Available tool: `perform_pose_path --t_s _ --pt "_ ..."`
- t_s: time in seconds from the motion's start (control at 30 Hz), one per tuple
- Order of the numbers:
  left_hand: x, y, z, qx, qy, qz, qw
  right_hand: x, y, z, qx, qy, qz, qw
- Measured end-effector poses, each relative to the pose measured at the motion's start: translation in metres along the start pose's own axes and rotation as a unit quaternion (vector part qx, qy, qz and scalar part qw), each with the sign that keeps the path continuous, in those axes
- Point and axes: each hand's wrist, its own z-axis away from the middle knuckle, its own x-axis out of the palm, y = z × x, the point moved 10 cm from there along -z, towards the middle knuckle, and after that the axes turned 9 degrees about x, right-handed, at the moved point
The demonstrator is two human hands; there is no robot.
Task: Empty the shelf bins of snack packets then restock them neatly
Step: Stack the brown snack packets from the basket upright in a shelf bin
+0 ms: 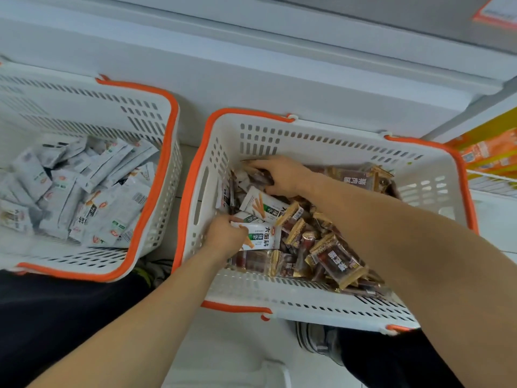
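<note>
Two white slotted baskets with orange rims, side by side on the floor. Left basket [156, 152] holds a loose jumble of white snack packets [81, 191]. Right basket [335, 141] holds mostly brown-and-gold packets [335, 259] piled at random, plus a few white packets [263, 203] at its left side; one white packet [264, 236] lies flat, gripped at its left end.

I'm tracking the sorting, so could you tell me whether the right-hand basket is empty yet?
Not empty: the right basket still holds many brown packets and several white packets.
</note>
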Motion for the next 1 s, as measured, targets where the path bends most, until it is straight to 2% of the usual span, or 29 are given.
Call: perform_pose_path --t_s 0.1,0.23,0.33,0.47,0.57,0.63,0.7,0.77,0.83,1.0 --pt "0.002 0.002 0.002 0.012 -0.01 0.002 1.0 -0.02 0.021 0.026 0.024 0.008 -0.05 0.998" --pt "0.002 0.009 0.007 0.041 -0.017 -0.019 0.999 -0.062 0.032 0.08 0.039 0.062 -0.102 0.992" --pt "-0.002 0.022 0.013 0.077 -0.007 -0.024 0.997 -0.079 0.043 0.126 0.07 0.046 -0.128 0.988" --pt "-0.002 0.04 0.024 0.11 -0.013 0.008 0.994 -0.062 0.088 0.187 0.2 -0.049 -0.001 0.979" --pt "0.0 0.043 0.025 0.115 -0.013 0.032 0.993 -0.032 0.114 0.228 0.271 -0.127 0.002 0.954" --pt "-0.003 0.045 0.025 0.124 -0.004 0.02 0.992 -0.023 0.124 0.234 0.28 -0.133 0.048 0.95" --pt "-0.007 0.049 0.029 0.136 0.0 -0.009 0.991 -0.029 0.126 0.225 0.291 -0.076 0.097 0.949" --pt "-0.011 0.056 0.032 0.151 -0.002 -0.042 0.988 -0.04 0.108 0.209 0.273 -0.003 0.128 0.954" --pt "-0.018 0.065 0.033 0.169 0.004 -0.078 0.982 -0.04 0.074 0.186 0.207 0.03 0.142 0.968" --pt "-0.021 0.073 0.023 0.175 -0.017 -0.158 0.972 -0.004 0.007 0.115 0.068 0.002 0.152 0.986"
